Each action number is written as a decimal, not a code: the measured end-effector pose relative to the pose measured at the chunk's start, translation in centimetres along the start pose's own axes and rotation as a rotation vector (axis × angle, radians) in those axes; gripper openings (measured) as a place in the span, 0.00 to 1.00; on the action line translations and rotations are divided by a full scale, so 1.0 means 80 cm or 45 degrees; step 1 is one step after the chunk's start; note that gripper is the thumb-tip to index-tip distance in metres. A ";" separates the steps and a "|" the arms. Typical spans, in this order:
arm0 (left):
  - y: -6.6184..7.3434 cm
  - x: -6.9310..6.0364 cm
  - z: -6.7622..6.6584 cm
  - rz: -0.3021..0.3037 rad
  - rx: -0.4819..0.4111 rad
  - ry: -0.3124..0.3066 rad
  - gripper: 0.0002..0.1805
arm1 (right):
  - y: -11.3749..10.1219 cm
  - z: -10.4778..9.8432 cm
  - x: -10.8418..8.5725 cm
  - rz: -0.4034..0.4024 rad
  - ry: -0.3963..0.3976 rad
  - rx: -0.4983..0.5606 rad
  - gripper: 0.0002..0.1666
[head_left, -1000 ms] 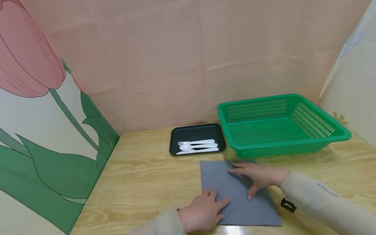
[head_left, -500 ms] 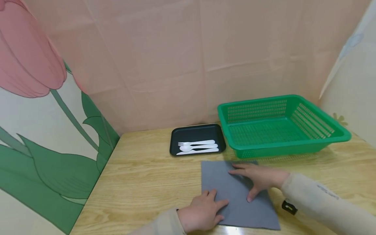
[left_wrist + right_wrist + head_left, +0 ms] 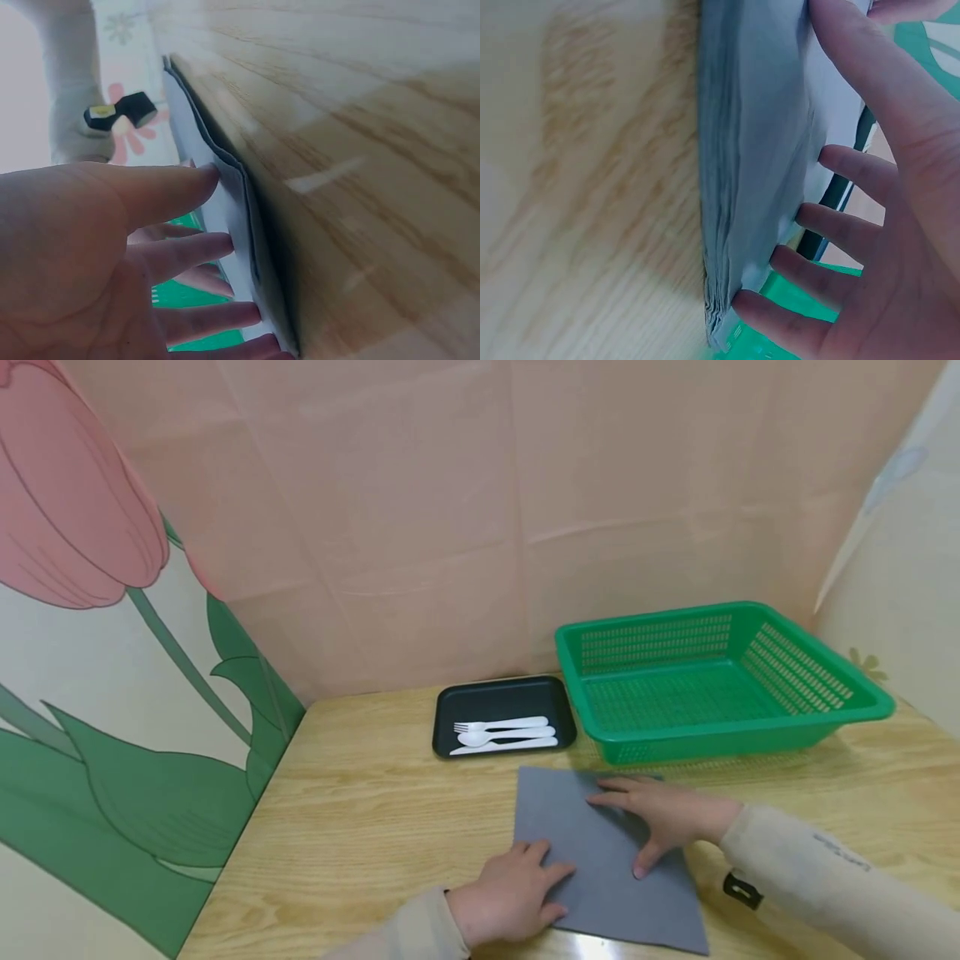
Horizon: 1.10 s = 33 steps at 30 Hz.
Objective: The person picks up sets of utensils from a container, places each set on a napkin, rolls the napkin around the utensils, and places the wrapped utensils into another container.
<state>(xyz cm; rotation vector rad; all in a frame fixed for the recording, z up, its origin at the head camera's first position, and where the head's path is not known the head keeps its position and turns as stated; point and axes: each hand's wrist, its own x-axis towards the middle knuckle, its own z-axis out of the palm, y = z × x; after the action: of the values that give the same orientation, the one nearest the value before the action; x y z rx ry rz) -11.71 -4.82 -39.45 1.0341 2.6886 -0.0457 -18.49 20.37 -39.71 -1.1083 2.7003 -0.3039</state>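
As the head view shows, a flat grey cloth (image 3: 596, 835) lies on the pale wooden table (image 3: 360, 810), just in front of a green plastic basket (image 3: 712, 747) with holes and a black plastic tray (image 3: 495, 697) of white plastic cutlery (image 3: 517, 735), with the left hand (image 3: 512, 893) by its near left corner and the right hand (image 3: 663, 814) on its far right part. From the left wrist, the left hand's fingers are out straight and touch the cloth near its edge. From the right wrist, the right hand's fingers are spread apart on the cloth, whose side has many thin layers.
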 end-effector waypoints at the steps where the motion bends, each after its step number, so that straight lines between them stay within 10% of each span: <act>1: -0.001 0.000 0.000 -0.002 0.005 0.010 0.26 | 0.000 -0.001 -0.001 0.006 -0.003 0.001 0.60; 33: -0.021 0.010 0.002 -0.069 -0.054 0.056 0.27 | -0.012 0.008 -0.020 0.158 0.040 -0.092 0.61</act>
<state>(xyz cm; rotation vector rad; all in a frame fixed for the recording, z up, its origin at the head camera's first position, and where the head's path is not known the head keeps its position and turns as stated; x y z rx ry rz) -13.36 -5.57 -39.93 0.9606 2.7449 0.0236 -16.54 20.80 -39.93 -0.9563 2.8129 -0.2070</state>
